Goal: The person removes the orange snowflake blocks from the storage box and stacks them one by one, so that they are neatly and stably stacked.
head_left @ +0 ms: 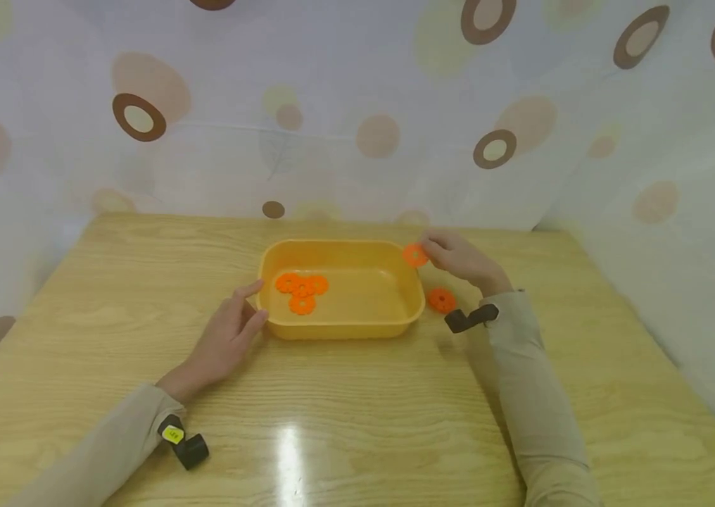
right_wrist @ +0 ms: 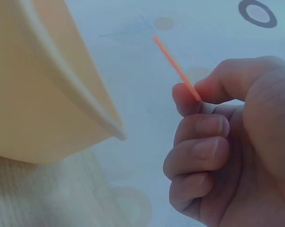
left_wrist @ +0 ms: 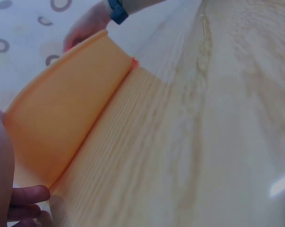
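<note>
pinching a disc (edge only), right hand hangs clear of basin.

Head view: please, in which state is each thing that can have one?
Yellow tub: upright, open at the top.
Four orange pieces: lying inside, toward the tub's left end.
Held orange piece: raised, tilted.
Orange piece outside: lying right of the tub; stacked or single, unclear.
Right hand: pinches the held piece.
Left hand: touches the tub's left end.
</note>
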### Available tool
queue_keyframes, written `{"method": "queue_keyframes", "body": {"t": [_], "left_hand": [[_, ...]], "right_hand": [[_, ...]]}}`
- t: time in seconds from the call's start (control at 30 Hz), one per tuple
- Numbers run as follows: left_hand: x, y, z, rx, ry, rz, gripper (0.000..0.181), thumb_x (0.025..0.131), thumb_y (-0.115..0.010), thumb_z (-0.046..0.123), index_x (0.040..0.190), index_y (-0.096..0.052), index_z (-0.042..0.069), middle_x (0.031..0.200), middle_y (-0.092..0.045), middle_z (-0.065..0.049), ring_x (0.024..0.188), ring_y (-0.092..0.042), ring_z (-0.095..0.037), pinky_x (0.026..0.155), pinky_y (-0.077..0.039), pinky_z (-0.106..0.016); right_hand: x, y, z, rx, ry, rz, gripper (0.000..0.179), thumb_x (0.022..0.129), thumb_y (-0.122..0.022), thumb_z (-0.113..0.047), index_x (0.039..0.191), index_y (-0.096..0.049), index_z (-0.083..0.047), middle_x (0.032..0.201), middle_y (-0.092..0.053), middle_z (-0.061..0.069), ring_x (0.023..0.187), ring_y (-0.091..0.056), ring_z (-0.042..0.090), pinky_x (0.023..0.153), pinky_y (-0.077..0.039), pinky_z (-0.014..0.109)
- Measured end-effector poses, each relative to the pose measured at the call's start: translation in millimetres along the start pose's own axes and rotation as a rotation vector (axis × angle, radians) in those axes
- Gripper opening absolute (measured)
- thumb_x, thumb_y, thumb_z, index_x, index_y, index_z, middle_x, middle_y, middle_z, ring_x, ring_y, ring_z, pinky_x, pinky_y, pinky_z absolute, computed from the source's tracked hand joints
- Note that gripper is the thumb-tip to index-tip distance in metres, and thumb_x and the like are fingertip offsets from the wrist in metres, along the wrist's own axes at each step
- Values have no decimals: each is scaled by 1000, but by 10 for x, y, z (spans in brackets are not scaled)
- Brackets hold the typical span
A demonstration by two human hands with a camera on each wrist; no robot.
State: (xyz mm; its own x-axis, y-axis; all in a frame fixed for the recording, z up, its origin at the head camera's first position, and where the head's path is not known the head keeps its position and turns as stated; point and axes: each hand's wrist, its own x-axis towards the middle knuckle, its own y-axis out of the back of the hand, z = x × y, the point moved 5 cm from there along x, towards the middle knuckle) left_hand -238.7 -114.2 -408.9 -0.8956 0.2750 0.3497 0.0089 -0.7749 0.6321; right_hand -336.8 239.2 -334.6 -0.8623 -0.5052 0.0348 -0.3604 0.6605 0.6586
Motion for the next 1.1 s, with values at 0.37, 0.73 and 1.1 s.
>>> {"method": "queue_keyframes", "body": {"t": [0.37,0.73,1.1], "left_hand": [[5,-12,-3,-5,3,-6,47,99,-50,17,142,-38,2,82,-53,-7,75,-45,-17,72,-38,-34],[30,-24,-10,-21,-11,-1,47,99,-50,16,142,-38,1,82,-54,-7,74,-45,-16,72,-38,-33],[15,-5,-1,-18,-13,6,46,99,-50,15,141,-38,2,82,-53,-7,74,-46,-17,72,-38,-34]], "right_hand": [[-92,146,87,-40,-11,14,29,103,-43,-19,83,-50,0,66,-36,0,56,-31,13,61,-32,29],[-105,129,320,-42,-103,-124,28,102,-47,-17,82,-52,2,61,-34,-1,51,-29,11,58,-31,27],[-205,94,523,-107,-239,-271,28,101,-48,-21,81,-55,-3,61,-36,-2,53,-35,11,62,-35,28]]}}
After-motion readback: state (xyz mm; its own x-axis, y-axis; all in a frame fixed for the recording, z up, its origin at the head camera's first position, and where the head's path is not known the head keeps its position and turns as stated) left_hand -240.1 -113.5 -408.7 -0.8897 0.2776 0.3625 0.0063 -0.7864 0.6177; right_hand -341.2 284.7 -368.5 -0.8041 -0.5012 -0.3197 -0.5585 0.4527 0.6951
